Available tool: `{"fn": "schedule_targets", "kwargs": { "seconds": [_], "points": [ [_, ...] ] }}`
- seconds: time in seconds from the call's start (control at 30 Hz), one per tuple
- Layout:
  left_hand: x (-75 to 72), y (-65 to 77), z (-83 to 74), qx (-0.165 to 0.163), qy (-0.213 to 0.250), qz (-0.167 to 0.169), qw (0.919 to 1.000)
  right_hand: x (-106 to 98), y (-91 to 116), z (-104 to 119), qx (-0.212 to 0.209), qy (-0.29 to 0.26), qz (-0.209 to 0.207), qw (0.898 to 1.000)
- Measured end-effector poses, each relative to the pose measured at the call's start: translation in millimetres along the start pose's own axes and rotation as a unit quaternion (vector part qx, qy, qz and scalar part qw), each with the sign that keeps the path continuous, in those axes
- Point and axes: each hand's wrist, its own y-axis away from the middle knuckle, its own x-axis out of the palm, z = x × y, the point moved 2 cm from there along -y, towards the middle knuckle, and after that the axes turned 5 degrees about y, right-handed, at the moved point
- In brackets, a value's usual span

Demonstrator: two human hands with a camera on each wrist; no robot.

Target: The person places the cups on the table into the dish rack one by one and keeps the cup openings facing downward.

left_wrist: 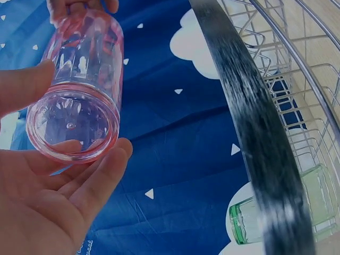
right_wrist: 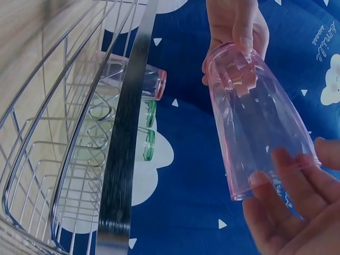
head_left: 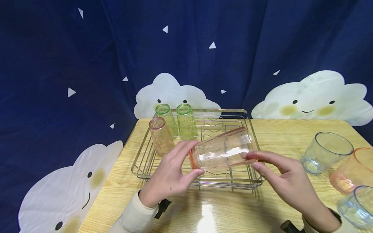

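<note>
A transparent pink drinking glass (head_left: 222,149) lies tilted on its side in the air over the dish rack (head_left: 253,181), with both hands on it. My left hand (head_left: 172,171) grips the thick base end, thumb on one side and fingers on the other; the round base (left_wrist: 71,125) faces the left wrist camera. At the wider mouth end, my right hand (head_left: 285,181) pinches the rim, with fingertips showing through the clear wall. Inside the rack's left part stand two green glasses (head_left: 186,124) and another pink glass (head_left: 161,136), all upside down.
Right of the rack, a clear bluish glass (head_left: 326,152), an orange glass (head_left: 351,171) and a blue glass (head_left: 356,207) stand mouth up on the wooden table (head_left: 279,132). The metal rack has a raised rim. Behind the table hangs a dark blue curtain (head_left: 186,55) with clouds.
</note>
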Motion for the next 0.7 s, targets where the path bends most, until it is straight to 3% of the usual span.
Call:
{"fn": "schedule_targets", "kwargs": {
  "seconds": [0.3,0.7],
  "points": [
    [-7.8,2.5,4.0,-0.014,-0.019,-0.025,0.9994,-3.0,-1.0,-5.9,-0.020,-0.025,-0.002,0.999],
    [-22.3,4.8,10.3,-0.019,-0.048,-0.060,0.9969,-1.3,5.3,-14.1,-0.001,0.010,0.038,0.999]
  ]
}}
